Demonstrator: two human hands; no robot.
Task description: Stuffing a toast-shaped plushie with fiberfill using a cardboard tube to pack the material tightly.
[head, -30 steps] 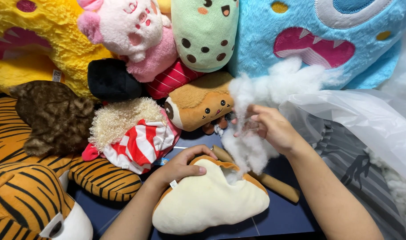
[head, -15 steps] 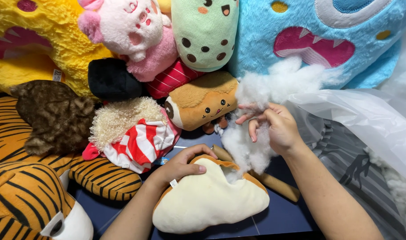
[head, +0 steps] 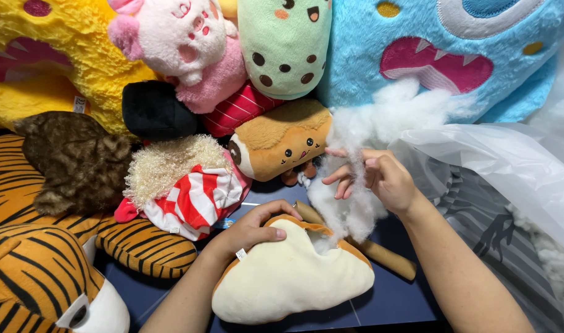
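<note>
A: What's holding what, from where you stand?

B: The clear plastic bag [head: 510, 166] to the right of the cream plush shell [head: 288, 280] holds loose white stuffing [head: 380, 123], which spills out of its mouth toward you. The shell itself lies open along its brown top seam, with a tuft of the same stuffing showing in the gap.

A: And your hands?

B: Your left hand [head: 251, 231] lies on the shell's upper left edge, fingers curled over the seam and pinning it down. Your right hand [head: 380, 179] is above and right of the shell, fingers half closed around a hanging wad of stuffing that trails down to the opening.

A: What crowds the shell?

B: A brown wooden stick [head: 380, 253] pokes out from under its right side, lying on the dark blue counter [head: 399, 299]. Just above sits a tan toast-shaped plush [head: 282, 145] with a small face; to its upper left, a curly-haired doll in a red-and-white striped shirt [head: 183, 185]. Further left lies a striped tiger plush [head: 41, 246]. Behind those are a blue monster plush [head: 454, 49], a green bubble-tea plush [head: 285, 43], a pink pig plush [head: 183, 43] and a shaggy yellow plush [head: 53, 61]. Everything is soft pile or fleece; the bag alone is slick and crinkled.
</note>
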